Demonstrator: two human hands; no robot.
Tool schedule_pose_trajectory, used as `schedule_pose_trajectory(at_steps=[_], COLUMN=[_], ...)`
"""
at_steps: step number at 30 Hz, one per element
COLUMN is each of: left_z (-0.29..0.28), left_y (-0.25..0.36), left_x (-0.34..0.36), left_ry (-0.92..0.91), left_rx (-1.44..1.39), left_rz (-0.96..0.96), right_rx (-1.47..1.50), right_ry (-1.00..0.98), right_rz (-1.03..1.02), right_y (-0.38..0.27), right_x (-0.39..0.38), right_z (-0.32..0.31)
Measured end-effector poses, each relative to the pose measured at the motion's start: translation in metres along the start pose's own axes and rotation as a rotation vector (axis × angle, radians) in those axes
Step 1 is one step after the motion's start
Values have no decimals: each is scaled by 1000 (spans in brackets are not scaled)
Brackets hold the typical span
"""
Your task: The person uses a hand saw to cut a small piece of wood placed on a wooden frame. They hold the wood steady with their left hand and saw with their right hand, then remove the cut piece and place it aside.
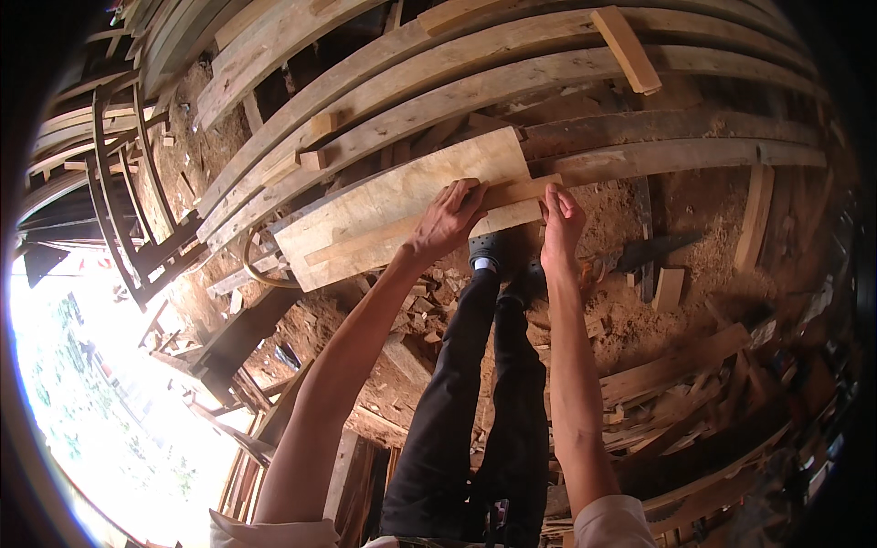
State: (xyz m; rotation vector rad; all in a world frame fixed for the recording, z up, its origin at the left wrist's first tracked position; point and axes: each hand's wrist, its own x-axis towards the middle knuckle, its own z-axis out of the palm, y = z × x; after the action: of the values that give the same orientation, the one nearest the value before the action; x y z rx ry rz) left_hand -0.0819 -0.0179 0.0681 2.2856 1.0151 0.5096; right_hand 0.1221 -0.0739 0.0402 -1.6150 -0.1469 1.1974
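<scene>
A wide pale wooden board (402,187) lies aslant across the long beams in front of me. Along its near side runs a narrow wooden strip (516,193), its right end jutting past the board's edge. My left hand (449,217) is closed over the strip around its middle, fingers curled and partly hiding it. At the jutting end, my right hand (561,224) pinches the strip between thumb and fingers. The undersides of both hands' grips are hidden.
Long timber beams (512,73) curve across the far side, with a short batten (627,50) lying over them. A handsaw (653,250) rests on the sawdust-strewn ground at right, near a small wood block (669,289). My shoe (486,247) is just below the board.
</scene>
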Motion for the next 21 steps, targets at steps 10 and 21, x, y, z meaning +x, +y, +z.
schedule_pose_trajectory(at_steps=[10,21], left_z=[2,0], left_y=[3,5], left_x=[3,5], left_ry=[-52,-124], left_rx=[67,116], left_rz=[-17,-1], right_rx=[-43,39], right_ry=[-20,-50], right_rz=[-159,-134], right_y=[-1,5], right_x=[1,5], right_z=[5,0])
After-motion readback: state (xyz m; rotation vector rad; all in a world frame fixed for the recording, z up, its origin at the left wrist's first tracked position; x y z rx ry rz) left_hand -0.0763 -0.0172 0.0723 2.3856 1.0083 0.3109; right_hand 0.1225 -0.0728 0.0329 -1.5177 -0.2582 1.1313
